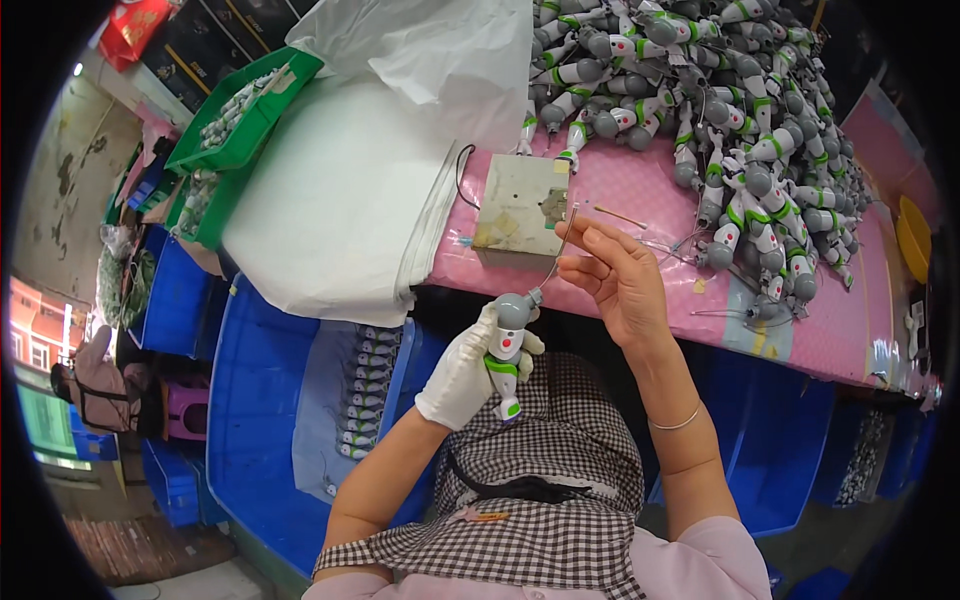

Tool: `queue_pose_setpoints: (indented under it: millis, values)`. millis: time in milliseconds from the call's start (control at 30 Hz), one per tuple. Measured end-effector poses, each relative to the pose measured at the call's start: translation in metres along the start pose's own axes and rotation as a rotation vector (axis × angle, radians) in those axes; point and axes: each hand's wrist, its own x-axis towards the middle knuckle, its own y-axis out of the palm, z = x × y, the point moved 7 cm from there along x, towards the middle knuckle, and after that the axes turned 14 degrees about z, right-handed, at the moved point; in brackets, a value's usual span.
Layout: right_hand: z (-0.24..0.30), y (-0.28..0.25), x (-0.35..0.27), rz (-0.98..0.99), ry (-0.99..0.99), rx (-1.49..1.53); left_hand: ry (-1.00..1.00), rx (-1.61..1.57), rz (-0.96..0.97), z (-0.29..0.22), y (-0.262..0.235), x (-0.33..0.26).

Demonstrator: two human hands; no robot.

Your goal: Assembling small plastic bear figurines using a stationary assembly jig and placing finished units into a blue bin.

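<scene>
Toy figure (508, 350), grey-headed with a white and green body, is the landmark here: one of it stands upright in the gloved left hand (462, 378), whose fingers are wrapped around its body, just above the person's checked apron (545, 470).

Far left of the figure, another person (95, 385) sits low beside blue bins. Nearer, a large blue crate (250, 430) holds one clear bag with rows of small white and green parts (362, 385). Above and left of the figure, two green trays (245, 115) carry more small parts, and one thick stack of white plastic sheets (340, 195) drapes over the table's edge.

Directly above the figure, one small square metal plate (520, 205) lies on the pink table (640, 195), with a black cord curling at its left side.

Just right of the figure, the bare right hand (615, 275) pinches one thin wire (562, 245) between thumb and forefinger, the other fingers loosely spread; the wire runs down to the figure's head. One thin bracelet sits on that wrist.

Up and right of the figure, a heap of like toy figures (720, 110), too many to count, covers the back of the table. A few thin sticks (620, 215) lie between heap and plate. Far right, one yellow bowl (912, 240) sits at the table's end. Below the table to the right, more blue bins (770, 440) stand on the floor.
</scene>
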Motion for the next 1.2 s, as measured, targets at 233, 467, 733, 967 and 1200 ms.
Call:
queue_pose_setpoints:
  millis: [233,467,733,967,1200]
  values:
    - [0.007,-0.023,0.011,0.068,0.067,-0.070,-0.018,-0.111,0.036,0.002,0.014,0.014]
    - [0.037,-0.021,0.035,-0.030,-0.241,-1.056,0.001,0.389,-0.119,-0.040,0.015,0.034]
    - [0.044,-0.010,0.045,0.026,-0.152,-1.394,0.050,0.241,-0.079,-0.051,0.004,0.053]
    - [0.042,-0.010,0.062,0.159,0.093,-1.332,0.090,0.156,-0.044,-0.053,0.003,0.057]
    - [0.037,-0.013,0.061,0.153,0.100,-1.298,0.132,0.131,-0.022,-0.051,0.001,0.061]
